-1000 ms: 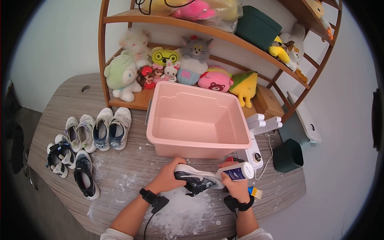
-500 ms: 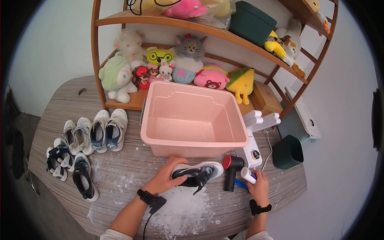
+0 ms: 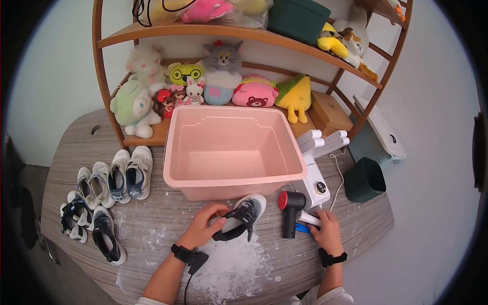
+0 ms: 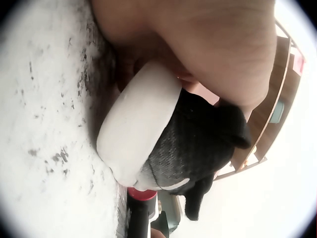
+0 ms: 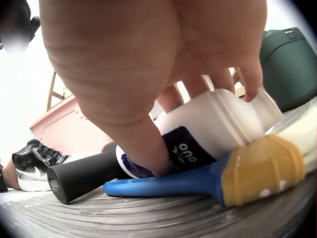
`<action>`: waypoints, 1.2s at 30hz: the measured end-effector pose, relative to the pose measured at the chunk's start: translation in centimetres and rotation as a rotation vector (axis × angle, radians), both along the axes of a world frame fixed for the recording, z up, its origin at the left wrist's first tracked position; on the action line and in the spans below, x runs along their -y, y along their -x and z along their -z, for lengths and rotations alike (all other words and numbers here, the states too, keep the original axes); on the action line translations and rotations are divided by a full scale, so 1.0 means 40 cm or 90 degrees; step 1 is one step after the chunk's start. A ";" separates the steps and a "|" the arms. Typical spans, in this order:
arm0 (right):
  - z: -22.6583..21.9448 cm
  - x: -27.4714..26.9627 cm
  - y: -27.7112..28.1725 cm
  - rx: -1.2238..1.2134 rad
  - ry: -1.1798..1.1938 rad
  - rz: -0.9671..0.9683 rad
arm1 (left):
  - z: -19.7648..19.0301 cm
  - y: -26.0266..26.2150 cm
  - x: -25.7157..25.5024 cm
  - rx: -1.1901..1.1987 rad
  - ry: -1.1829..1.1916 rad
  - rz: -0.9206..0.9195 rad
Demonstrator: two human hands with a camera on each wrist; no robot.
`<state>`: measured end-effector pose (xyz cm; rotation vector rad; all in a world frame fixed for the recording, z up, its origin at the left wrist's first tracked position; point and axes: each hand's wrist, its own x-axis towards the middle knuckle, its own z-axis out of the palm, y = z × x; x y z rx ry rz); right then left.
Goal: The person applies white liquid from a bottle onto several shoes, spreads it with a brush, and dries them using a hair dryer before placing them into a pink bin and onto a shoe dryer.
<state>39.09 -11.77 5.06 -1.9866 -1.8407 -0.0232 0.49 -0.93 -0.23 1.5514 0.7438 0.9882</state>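
Note:
My left hand [image 3: 203, 226] grips a black-and-grey sneaker [image 3: 250, 209] at its heel, thumb at the collar. The toe points away toward the pink tub, and a strap end dangles at its side. In the left wrist view its white sole [image 4: 141, 119] stands close over powder-covered tabletop. Over on the right, my right hand [image 3: 329, 235] holds a white bottle [image 5: 198, 119] with a dark label, tipped on its side, thumb on one side and fingers over the other. A brush [image 5: 262, 168] with a blue handle lies right beside the bottle.
A black handheld blower [image 3: 290, 223] with a red end lies left of the bottle. Behind stands the pink tub [image 3: 234, 190], with a white device [image 3: 314, 185] to its right. Several shoes [image 3: 107, 231] line the left side. White powder [image 3: 223, 269] covers the near tabletop.
My right hand has carried the bottle from the sneaker to the right and laid it down by the brush. My left hand has turned the sneaker, toe now pointing away.

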 end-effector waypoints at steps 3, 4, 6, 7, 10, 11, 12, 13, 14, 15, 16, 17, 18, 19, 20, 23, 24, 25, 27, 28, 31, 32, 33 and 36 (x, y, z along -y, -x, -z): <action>0.004 -0.003 0.021 0.012 -0.045 -0.023 | -0.003 0.003 -0.002 -0.084 -0.060 -0.021; 0.007 -0.005 0.030 0.025 -0.086 -0.032 | -0.008 -0.001 0.000 -0.061 -0.048 -0.026; 0.003 -0.014 0.061 0.015 -0.110 -0.040 | -0.010 -0.002 -0.001 -0.039 -0.036 -0.032; 0.002 -0.020 0.079 0.004 -0.134 -0.046 | -0.009 -0.002 -0.004 0.008 -0.022 -0.023; 0.012 -0.044 0.135 -0.010 -0.157 -0.057 | 0.002 0.006 -0.011 0.058 -0.022 -0.009; 0.017 -0.053 0.152 -0.005 -0.194 -0.068 | 0.006 0.008 -0.014 0.061 -0.035 -0.006; 0.030 -0.062 0.161 0.020 -0.193 -0.070 | 0.007 0.009 -0.018 0.061 -0.037 -0.008; 0.028 -0.068 0.183 0.019 -0.194 -0.072 | 0.008 0.011 -0.019 0.076 -0.045 0.016; 0.024 -0.075 0.208 0.034 -0.163 -0.024 | 0.008 0.015 -0.020 0.089 -0.054 0.040; 0.022 -0.081 0.224 0.050 -0.133 0.024 | 0.002 0.018 -0.018 0.088 -0.054 0.036; 0.030 -0.088 0.228 0.073 -0.103 0.039 | -0.008 0.018 -0.014 0.071 -0.037 0.055; 0.029 -0.092 0.237 0.073 -0.104 0.036 | -0.018 0.018 -0.011 0.055 -0.019 0.073; 0.026 -0.098 0.249 0.114 -0.083 0.051 | -0.026 0.016 -0.009 0.055 -0.020 0.071; 0.024 -0.101 0.255 0.156 -0.062 0.068 | -0.033 0.013 -0.007 -0.021 -0.048 0.091; 0.029 -0.105 0.253 0.156 -0.063 0.068 | -0.040 0.008 -0.005 -0.096 -0.077 0.111; 0.062 -0.131 0.243 0.138 -0.050 0.047 | -0.061 0.000 0.004 -0.172 -0.127 0.091; 0.069 -0.137 0.237 0.131 -0.051 0.055 | -0.054 0.000 0.003 -0.174 -0.128 0.088; 0.072 -0.142 0.232 0.124 -0.053 0.063 | -0.040 -0.002 -0.001 -0.167 -0.131 0.081; 0.061 -0.136 0.228 0.103 -0.079 0.063 | -0.031 -0.002 0.001 -0.162 -0.136 0.070; 0.054 -0.132 0.227 0.083 -0.104 0.065 | -0.035 -0.001 0.005 -0.120 -0.077 0.063; 0.040 -0.117 0.222 -0.046 -0.111 0.084 | -0.021 0.004 0.006 -0.051 -0.011 0.033; 0.041 -0.107 0.211 -0.075 -0.122 0.066 | -0.013 0.004 0.003 -0.025 -0.005 0.018; 0.036 -0.102 0.204 -0.074 -0.122 0.063 | -0.005 0.004 0.002 -0.023 -0.005 0.015; 0.042 -0.096 0.162 -0.657 -0.040 0.004 | 0.008 0.006 -0.003 -0.027 -0.036 -0.018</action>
